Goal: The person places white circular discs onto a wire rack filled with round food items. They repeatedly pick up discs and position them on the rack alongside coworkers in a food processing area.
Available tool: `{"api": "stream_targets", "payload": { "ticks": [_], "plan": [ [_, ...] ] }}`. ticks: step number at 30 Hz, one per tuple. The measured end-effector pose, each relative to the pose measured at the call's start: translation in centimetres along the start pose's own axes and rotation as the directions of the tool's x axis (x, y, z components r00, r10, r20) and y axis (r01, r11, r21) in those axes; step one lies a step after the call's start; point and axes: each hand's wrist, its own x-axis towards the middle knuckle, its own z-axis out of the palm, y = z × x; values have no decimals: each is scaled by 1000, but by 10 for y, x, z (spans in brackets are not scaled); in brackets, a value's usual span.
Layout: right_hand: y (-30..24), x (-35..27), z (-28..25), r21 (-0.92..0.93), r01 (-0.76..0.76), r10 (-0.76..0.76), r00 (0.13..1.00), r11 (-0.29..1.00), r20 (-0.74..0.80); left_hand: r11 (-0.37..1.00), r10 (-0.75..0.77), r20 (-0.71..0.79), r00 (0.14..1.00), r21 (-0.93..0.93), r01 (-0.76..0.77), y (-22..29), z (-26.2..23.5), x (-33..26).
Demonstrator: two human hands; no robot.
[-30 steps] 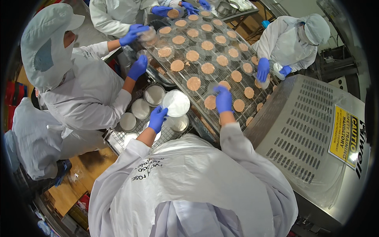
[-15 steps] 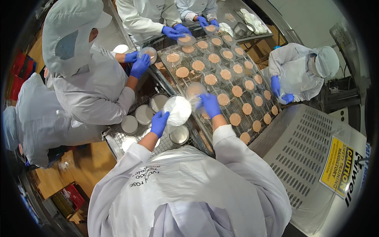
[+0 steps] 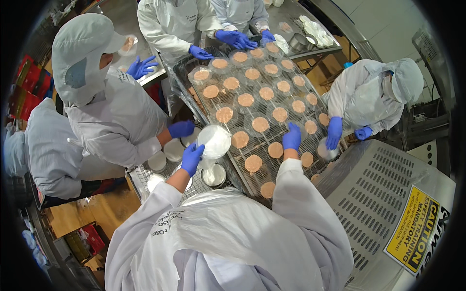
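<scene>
My left hand [image 3: 192,158] grips the edge of a round white disc [image 3: 214,141], held above the tins at the belt's left side. Its exact make I cannot tell; it has a pale, shiny face. My right hand [image 3: 292,137] is over the wire mesh belt [image 3: 252,182], fingers stretched forward and nothing visible in them. Around it lie round pinkish patties, among them one patty [image 3: 280,114] just beyond the fingertips and another patty [image 3: 275,150] to its left. Clear round film sheets show under several patties.
Round metal tins [image 3: 213,174] stand on a wire rack [image 3: 141,177] at left. Co-workers in white surround the belt; a blue-gloved hand [image 3: 181,129] reaches near the tins, another gloved hand [image 3: 334,133] touches the belt's right edge. A slotted metal housing [image 3: 374,194] rises at right.
My right hand has moved right over the belt, away from the disc; the clear sheet near it is gone from it. Patties have shifted on the belt. Co-workers' hands have let go of their patties.
</scene>
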Motion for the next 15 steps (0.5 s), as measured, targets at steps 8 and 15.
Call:
{"api": "stream_targets", "payload": {
  "ticks": [8, 15],
  "plan": [
    [-184, -55, -86, 623, 15, -350, 838, 782, 419, 987, 147, 57, 987, -79, -143, 32, 55, 2],
    [-116, -68, -15, 657, -68, -261, 884, 751, 389, 990, 125, 4, 992, -64, -124, -42, -46, -5]
  ]
}}
